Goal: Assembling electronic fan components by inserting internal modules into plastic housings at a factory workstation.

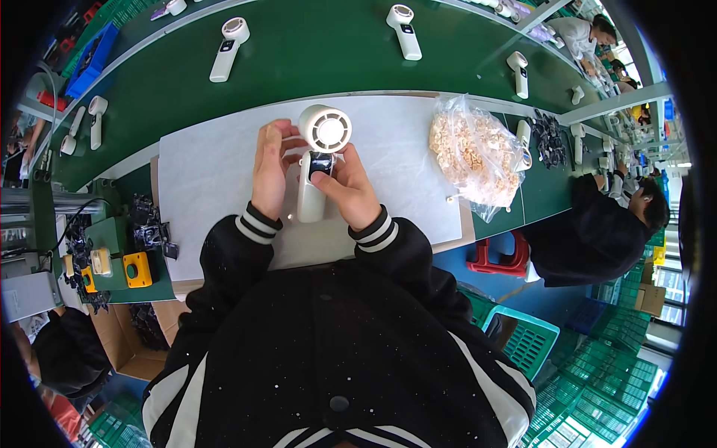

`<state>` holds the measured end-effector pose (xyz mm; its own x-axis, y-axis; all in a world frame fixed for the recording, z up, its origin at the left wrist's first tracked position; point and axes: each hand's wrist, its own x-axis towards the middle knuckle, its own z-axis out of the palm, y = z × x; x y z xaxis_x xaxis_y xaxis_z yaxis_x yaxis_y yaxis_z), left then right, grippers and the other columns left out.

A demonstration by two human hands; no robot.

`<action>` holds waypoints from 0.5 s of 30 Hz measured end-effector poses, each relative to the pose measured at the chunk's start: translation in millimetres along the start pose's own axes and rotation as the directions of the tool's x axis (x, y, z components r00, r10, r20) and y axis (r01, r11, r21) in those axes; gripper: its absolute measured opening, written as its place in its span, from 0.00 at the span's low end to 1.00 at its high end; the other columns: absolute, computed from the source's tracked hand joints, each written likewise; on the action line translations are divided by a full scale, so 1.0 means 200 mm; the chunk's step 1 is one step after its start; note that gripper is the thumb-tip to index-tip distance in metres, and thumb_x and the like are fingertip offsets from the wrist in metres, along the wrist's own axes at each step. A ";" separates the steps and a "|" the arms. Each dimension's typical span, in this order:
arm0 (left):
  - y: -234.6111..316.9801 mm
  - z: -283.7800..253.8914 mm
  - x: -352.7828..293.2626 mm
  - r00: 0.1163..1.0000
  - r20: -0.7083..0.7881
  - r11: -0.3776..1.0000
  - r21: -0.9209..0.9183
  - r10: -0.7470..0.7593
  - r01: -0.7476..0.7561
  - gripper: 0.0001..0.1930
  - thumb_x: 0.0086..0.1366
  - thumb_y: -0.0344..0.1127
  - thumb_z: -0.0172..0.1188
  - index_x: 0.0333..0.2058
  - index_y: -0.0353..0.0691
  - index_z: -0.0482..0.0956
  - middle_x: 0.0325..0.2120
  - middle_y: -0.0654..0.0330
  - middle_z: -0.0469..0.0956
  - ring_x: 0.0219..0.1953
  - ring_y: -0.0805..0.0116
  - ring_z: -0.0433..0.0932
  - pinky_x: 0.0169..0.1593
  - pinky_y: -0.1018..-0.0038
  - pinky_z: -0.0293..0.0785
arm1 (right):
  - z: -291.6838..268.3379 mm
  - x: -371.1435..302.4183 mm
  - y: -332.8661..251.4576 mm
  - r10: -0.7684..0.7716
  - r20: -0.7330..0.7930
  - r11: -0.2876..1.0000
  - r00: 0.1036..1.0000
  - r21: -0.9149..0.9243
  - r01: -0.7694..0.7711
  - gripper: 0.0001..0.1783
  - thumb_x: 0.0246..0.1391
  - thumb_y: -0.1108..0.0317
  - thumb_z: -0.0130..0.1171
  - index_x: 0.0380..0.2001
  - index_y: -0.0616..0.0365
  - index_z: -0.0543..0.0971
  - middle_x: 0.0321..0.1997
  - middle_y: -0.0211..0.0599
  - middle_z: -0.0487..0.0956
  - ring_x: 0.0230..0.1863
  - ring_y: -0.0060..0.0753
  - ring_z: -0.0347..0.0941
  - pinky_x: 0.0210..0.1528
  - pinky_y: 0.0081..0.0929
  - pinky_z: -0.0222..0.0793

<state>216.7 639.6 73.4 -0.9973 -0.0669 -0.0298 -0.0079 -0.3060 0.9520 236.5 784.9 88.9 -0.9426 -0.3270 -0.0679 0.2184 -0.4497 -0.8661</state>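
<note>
Handheld fan (319, 159): being held above the white sheet (216, 194), toward 11 o'clock from the centre of view.
Right hand (353, 190): pinching the handle (311, 203), thumb pressing across its front, fingers curling behind.
Left hand (269, 168): hovering with fingers curved and parted just beside the fan head, at its 9 o'clock; cannot tell whether the fingertips are touching it.
Assembly, done: fan head (325, 129) is sitting joined to the handle; dark panel (321, 163) is showing in place.
Assembly, left: body is looking complete (judgement); a pale bit is showing at the handle's 9 o'clock edge, attachment unclear. Remaining work is not revealing itself.
Similar fans: lying on the green bench (314, 56) at 10 (95, 123), 11 (228, 52), just past 12 (405, 33) and between 1 and 2 (518, 76); cannot tell whether they are finished.
Clear plastic bag (474, 145): bulging at 2 o'clock with many small cream pieces, straddling the sheet's edge.
Cardboard box (127, 351): standing open at 8 o'clock, holding dark items (147, 326).
Blue bin (93, 61): sitting at 10 o'clock, contents unclear.
Green crate (536, 340): standing at 4 o'clock, contents not resolving.
</note>
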 end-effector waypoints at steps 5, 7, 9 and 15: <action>-0.01 -0.01 0.10 0.996 0.085 0.989 -0.148 0.041 -0.028 0.29 0.73 0.57 0.33 0.58 0.39 0.60 0.50 0.51 0.72 0.52 0.64 0.72 0.54 0.67 0.68 | -0.03 0.00 0.05 0.033 0.024 0.993 0.999 -0.111 -0.030 0.22 0.56 0.81 0.53 0.53 0.59 0.61 0.46 0.34 0.72 0.46 0.21 0.69 0.49 0.23 0.66; -0.01 -0.01 0.11 0.997 0.075 0.993 -0.121 0.021 -0.012 0.33 0.72 0.62 0.29 0.60 0.40 0.59 0.51 0.51 0.72 0.50 0.62 0.74 0.55 0.66 0.70 | -0.04 0.00 0.08 0.039 0.054 0.988 0.998 -0.153 -0.031 0.23 0.55 0.82 0.53 0.53 0.59 0.61 0.47 0.35 0.72 0.47 0.22 0.69 0.49 0.24 0.66; -0.01 -0.02 0.11 0.990 0.129 0.990 -0.130 0.061 -0.044 0.33 0.73 0.61 0.27 0.59 0.39 0.61 0.48 0.50 0.74 0.46 0.62 0.76 0.50 0.68 0.75 | -0.04 0.01 0.11 0.059 0.058 0.982 0.997 -0.181 -0.047 0.24 0.55 0.82 0.53 0.54 0.59 0.61 0.47 0.35 0.73 0.47 0.22 0.69 0.51 0.24 0.65; -0.03 -0.06 0.12 0.999 0.035 0.995 -0.097 -0.030 0.033 0.33 0.75 0.55 0.25 0.40 0.33 0.75 0.36 0.54 0.77 0.38 0.66 0.78 0.43 0.73 0.78 | 0.03 0.01 0.12 0.139 0.080 0.971 0.987 -0.207 -0.120 0.23 0.55 0.81 0.54 0.53 0.59 0.62 0.47 0.34 0.73 0.46 0.21 0.69 0.50 0.24 0.65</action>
<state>193.2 628.0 63.4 -0.9986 -0.0242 -0.0477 -0.0341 -0.3987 0.9164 240.6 767.9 70.3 -0.8799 -0.4515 -0.1482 0.2731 -0.2253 -0.9352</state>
